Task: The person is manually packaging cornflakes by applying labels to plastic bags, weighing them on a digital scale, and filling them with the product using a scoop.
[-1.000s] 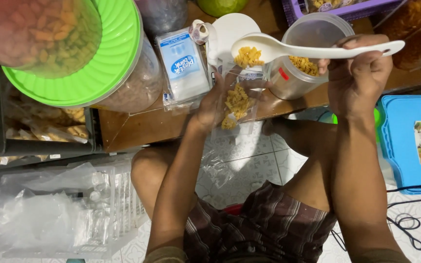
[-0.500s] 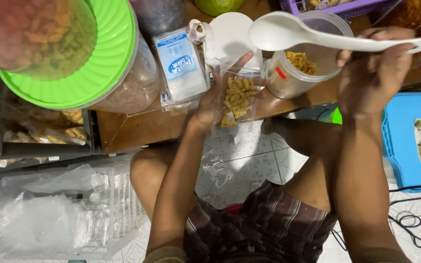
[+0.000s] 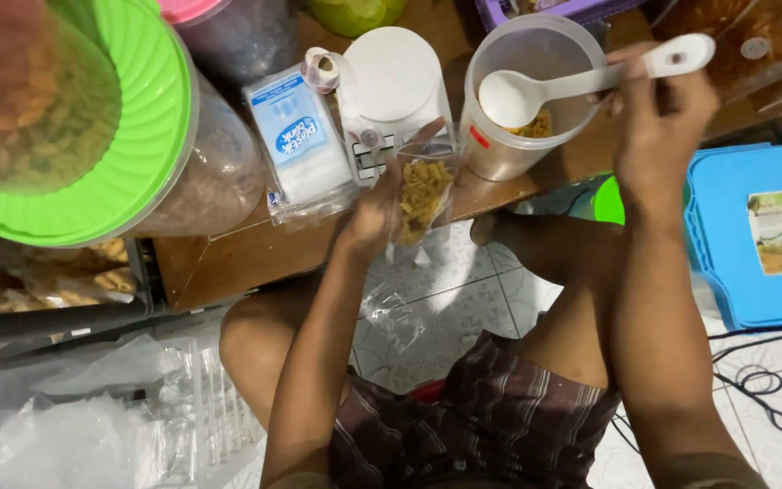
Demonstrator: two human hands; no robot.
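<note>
At the wooden table's (image 3: 228, 263) near edge | left hand (image 3: 375, 210) pinches upright clear snack bag (image 3: 421, 195) | right hand (image 3: 658, 127) grips white spoon (image 3: 581, 83), handle running right, bowl inside clear pitcher (image 3: 522, 100) just right of bag | white scale (image 3: 395, 81) behind; green-lidded jar (image 3: 151, 149) far left.

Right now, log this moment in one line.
left hand: holds clear snack pouch | right hand: white plastic spoon in clear tub
</note>
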